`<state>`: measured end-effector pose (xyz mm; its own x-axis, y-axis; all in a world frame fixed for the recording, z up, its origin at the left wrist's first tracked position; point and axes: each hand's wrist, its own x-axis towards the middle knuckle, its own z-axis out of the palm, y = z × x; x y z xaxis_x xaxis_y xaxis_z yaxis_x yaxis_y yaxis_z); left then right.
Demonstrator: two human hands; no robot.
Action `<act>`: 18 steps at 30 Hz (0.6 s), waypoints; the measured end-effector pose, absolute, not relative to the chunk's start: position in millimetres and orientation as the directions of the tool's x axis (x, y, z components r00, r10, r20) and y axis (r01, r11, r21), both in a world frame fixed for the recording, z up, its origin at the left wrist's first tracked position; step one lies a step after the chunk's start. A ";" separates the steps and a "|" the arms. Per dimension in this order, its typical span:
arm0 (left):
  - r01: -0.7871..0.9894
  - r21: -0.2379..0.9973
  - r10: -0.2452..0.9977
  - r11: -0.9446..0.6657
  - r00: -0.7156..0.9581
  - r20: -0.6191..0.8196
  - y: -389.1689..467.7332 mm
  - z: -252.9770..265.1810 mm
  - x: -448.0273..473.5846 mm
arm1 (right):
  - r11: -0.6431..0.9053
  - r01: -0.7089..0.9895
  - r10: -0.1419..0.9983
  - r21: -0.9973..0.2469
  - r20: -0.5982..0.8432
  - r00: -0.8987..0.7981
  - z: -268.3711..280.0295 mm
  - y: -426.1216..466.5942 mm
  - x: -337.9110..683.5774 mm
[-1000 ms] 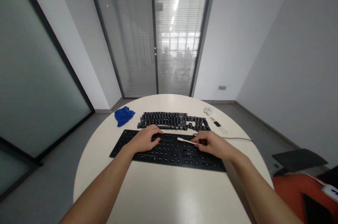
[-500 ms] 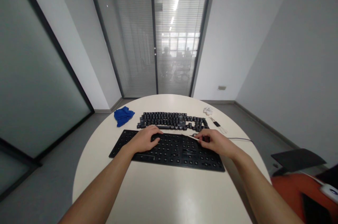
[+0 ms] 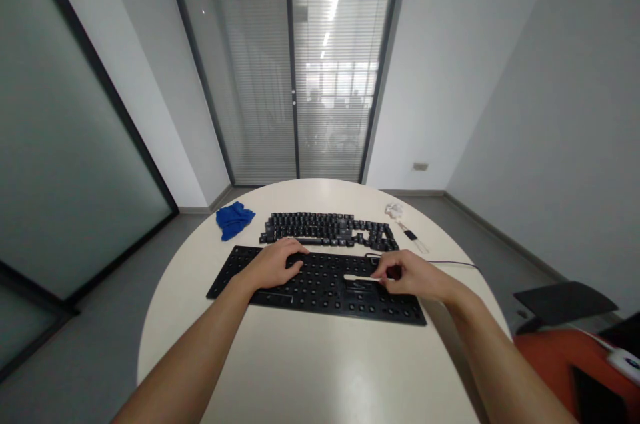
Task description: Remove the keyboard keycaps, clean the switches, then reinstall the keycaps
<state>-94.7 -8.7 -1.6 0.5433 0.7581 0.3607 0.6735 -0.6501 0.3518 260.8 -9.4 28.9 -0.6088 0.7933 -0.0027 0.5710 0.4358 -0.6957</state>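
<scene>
A black keyboard base [image 3: 320,287], its keycaps off and rows of key posts showing, lies slightly askew on the table. My left hand [image 3: 275,264] rests on its left part, thumb apart from the fingers and pressing nothing between them. Above the number-pad side, my right hand [image 3: 405,272] pinches a slim white stick [image 3: 361,278] with a slightly wider tip. The stick points left, low over the base; whether it touches cannot be made out. Just beyond the base, loose black keycaps [image 3: 310,227] are laid out in keyboard order.
A blue cloth [image 3: 234,220] lies at the table's far left. At the far right are a crumpled white tissue [image 3: 394,210] and a small tool with a black middle and wire ends [image 3: 411,235]. A dark cable [image 3: 453,263] runs off the right edge of the round white table [image 3: 300,371].
My right hand has come nearer to me, bringing the stick from the base's far edge to over its right middle part. My left hand has stayed put.
</scene>
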 end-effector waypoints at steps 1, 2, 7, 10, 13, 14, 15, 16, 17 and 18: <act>0.675 0.350 0.759 -0.649 0.544 0.358 -8.8 -1.4 -94.7 | 0.429 0.576 0.799 -0.696 -0.006 -0.602 28.7 -9.2 260.9; 0.676 0.349 0.759 -0.649 0.545 0.356 -8.9 -1.2 -94.6 | 0.428 0.583 0.806 -0.691 0.000 -0.591 28.4 -8.8 261.3; 0.665 0.362 0.755 -0.654 0.544 0.366 -8.9 -0.7 -94.9 | 0.430 0.641 0.852 -0.635 0.052 -0.520 26.8 -4.0 268.3; 0.653 0.374 0.752 -0.658 0.551 0.361 -7.6 -1.6 -96.3 | 0.425 0.659 0.863 -0.621 0.058 -0.501 25.1 -0.9 272.2; 0.642 0.397 0.755 -0.656 0.549 0.359 -5.3 -3.4 -99.5 | 0.423 0.667 0.865 -0.613 0.055 -0.498 24.3 -0.1 271.8; 0.640 0.402 0.756 -0.654 0.546 0.361 -4.5 -4.0 -101.0 | 0.424 0.670 0.865 -0.610 0.055 -0.498 24.5 -0.4 270.7; 0.640 0.407 0.758 -0.652 0.542 0.362 -3.7 -4.7 -102.6 | 0.427 0.671 0.865 -0.607 0.057 -0.499 25.1 -0.8 269.4; 0.640 0.411 0.761 -0.649 0.538 0.363 -3.0 -5.3 -104.2 | 0.430 0.669 0.863 -0.606 0.059 -0.502 25.8 -1.4 267.9; 0.641 0.414 0.763 -0.646 0.536 0.361 -2.4 -5.7 -105.6 | 0.434 0.666 0.861 -0.607 0.060 -0.506 26.6 -2.0 266.4; 0.644 0.416 0.767 -0.642 0.532 0.359 -2.0 -6.0 -106.8 | 0.438 0.662 0.858 -0.608 0.062 -0.510 27.4 -2.6 264.9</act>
<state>-106.8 -2.0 -6.0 0.5323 0.7667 0.3589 0.6442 -0.6419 0.4160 264.9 -2.6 27.4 -0.5102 0.8578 0.0618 0.6622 0.4377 -0.6083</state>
